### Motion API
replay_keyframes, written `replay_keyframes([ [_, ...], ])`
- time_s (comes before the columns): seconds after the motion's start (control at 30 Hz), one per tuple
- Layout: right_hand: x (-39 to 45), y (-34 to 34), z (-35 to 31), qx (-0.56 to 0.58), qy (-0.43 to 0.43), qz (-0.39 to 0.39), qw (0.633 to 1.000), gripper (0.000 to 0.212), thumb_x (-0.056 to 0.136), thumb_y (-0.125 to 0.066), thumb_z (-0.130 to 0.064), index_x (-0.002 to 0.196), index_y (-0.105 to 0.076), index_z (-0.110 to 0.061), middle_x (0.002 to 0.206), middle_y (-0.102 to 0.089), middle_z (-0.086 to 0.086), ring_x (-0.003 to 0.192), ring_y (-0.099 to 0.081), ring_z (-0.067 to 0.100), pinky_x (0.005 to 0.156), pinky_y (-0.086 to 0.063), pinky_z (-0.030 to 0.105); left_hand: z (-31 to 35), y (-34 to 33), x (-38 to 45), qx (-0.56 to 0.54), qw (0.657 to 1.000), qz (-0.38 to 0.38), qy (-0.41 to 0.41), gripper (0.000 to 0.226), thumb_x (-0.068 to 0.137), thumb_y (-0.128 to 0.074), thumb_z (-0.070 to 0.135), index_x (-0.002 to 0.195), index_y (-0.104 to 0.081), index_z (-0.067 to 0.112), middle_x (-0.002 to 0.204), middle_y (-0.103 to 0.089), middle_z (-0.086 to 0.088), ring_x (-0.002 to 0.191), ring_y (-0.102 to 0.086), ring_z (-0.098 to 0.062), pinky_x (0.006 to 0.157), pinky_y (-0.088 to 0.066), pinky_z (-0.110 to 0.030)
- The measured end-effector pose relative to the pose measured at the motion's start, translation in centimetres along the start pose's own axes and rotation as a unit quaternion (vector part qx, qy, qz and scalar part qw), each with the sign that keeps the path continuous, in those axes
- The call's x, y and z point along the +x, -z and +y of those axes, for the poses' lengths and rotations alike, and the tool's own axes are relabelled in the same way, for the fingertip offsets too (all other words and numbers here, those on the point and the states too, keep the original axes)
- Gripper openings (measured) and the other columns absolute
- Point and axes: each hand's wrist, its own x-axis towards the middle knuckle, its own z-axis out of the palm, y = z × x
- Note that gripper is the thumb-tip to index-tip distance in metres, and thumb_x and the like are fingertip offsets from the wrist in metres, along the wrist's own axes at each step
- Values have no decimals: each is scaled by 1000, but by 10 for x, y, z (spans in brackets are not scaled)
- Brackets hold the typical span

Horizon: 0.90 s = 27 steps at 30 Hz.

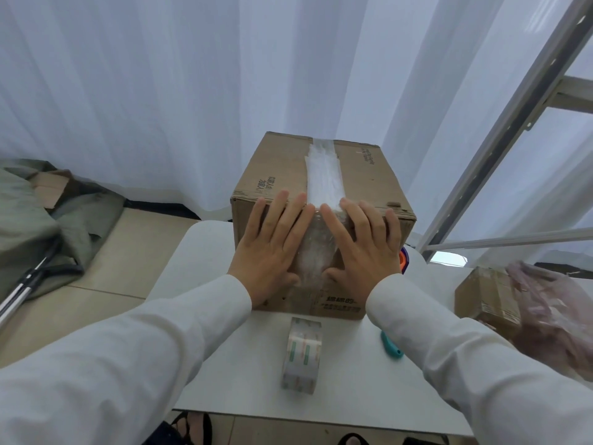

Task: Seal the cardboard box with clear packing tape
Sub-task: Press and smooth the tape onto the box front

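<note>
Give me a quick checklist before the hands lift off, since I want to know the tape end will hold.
1. Tape strip runs along the top seam of the cardboard box: ok.
2. Strip folds over the near edge onto the front face: ok.
3. Left hand and right hand press flat beside the strip: ok.
4. Strip free of wrinkles: not ok, it looks creased.
5. Far end stuck down: cannot tell.
6. Tape roll within reach on the table: ok.
</note>
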Motion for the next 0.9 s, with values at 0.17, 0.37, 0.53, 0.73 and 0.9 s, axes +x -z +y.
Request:
replay_keyframes([
  [0.17,1,2,1,3,0,5,1000,120,48,-82,-46,139,-6,-29,134,-28,5,125,-27,28,106,-14,46,5,-3,-2,15,1000,12,7,145,50,-82,49,144,18,3,146,-14,-15,136,-1,-32,112,6,-48],
  [0.37,0,1,-3,-12,-3,13,1000,118,48,-82,-45,138,-7,-31,134,-28,7,125,-26,30,107,-12,48,5,-4,-2,22,999,28,6,142,50,-81,47,145,16,3,147,-13,-16,138,0,-35,112,4,-49],
  [0.53,-3,-5,-7,-24,-8,-6,1000,130,36,-82,-58,139,-7,-33,143,-21,10,132,-19,35,110,8,47,4,-6,-6,26,999,19,-6,141,52,-77,55,145,15,3,151,8,-16,140,19,-32,113,6,-50],
  [0.73,-2,-9,-9,-15,-13,-4,1000,131,35,-84,-54,139,-7,-34,141,-21,12,132,-18,35,110,9,48,7,-7,-4,59,998,17,4,142,52,-79,49,144,18,0,151,14,-18,139,23,-34,113,9,-48],
  [0.9,0,-5,-1,20,0,33,999,123,43,-83,-48,138,-8,-31,134,-27,6,127,-26,29,110,-4,43,8,-6,-3,40,997,58,3,126,58,-77,42,146,5,5,143,-19,-18,138,-8,-38,113,-3,-47],
])
